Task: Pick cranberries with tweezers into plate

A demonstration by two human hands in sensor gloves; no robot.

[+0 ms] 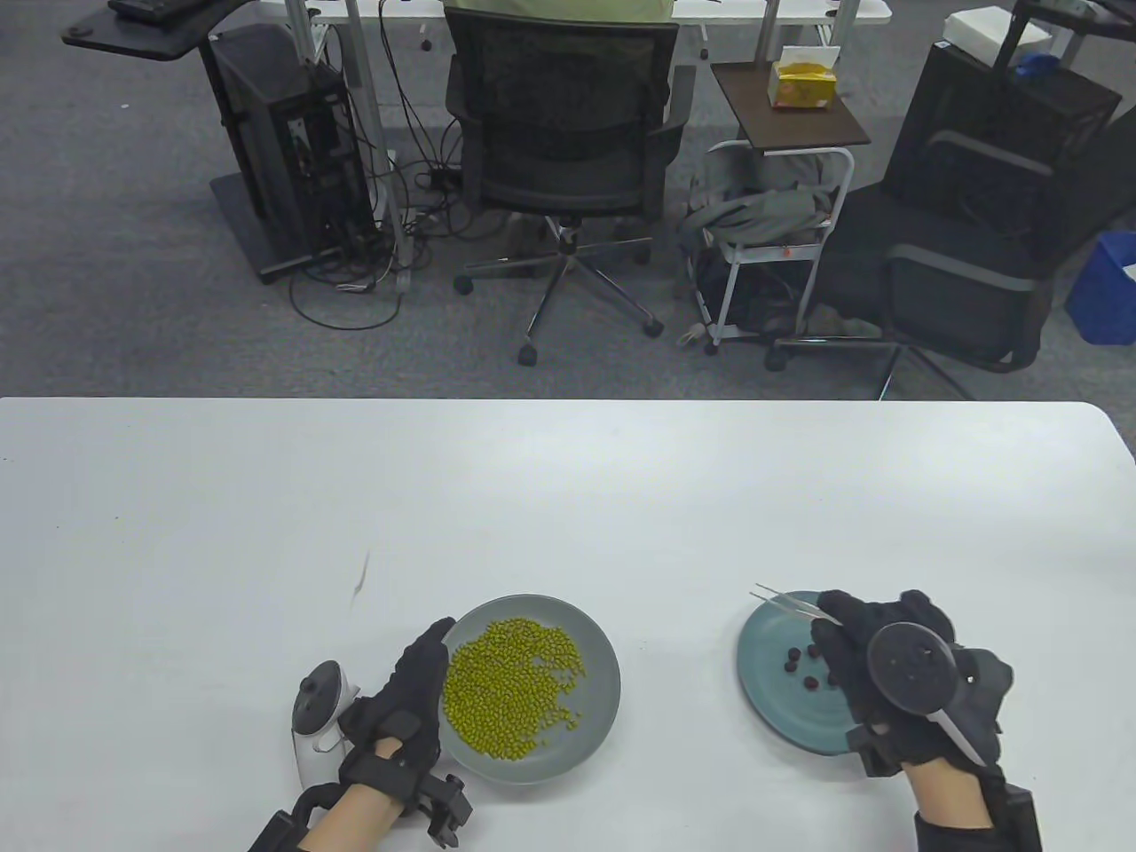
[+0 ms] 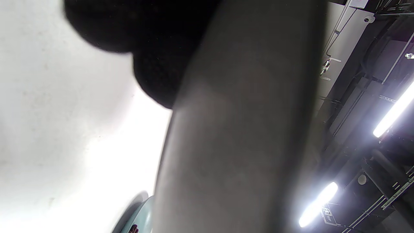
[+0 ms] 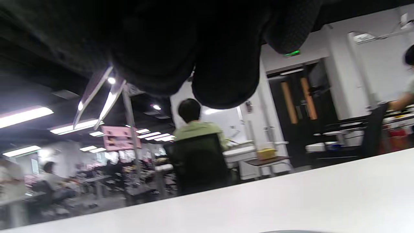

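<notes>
Four cranberries (image 1: 809,667) lie in my teal plate (image 1: 774,701) near the table's (image 1: 568,497) front edge, my right hand (image 1: 896,683) pinching empty tweezers (image 1: 790,605) above it, ready for another; left hand (image 1: 404,701) rests against the green-bean plate (image 1: 599,710).

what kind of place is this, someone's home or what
Not a home: most likely an open-plan office or lab. Beyond the white table stand a mesh office chair, a computer tower with trailing cables, and the right wrist view shows rows of desks with seated people under strip lights.
</notes>
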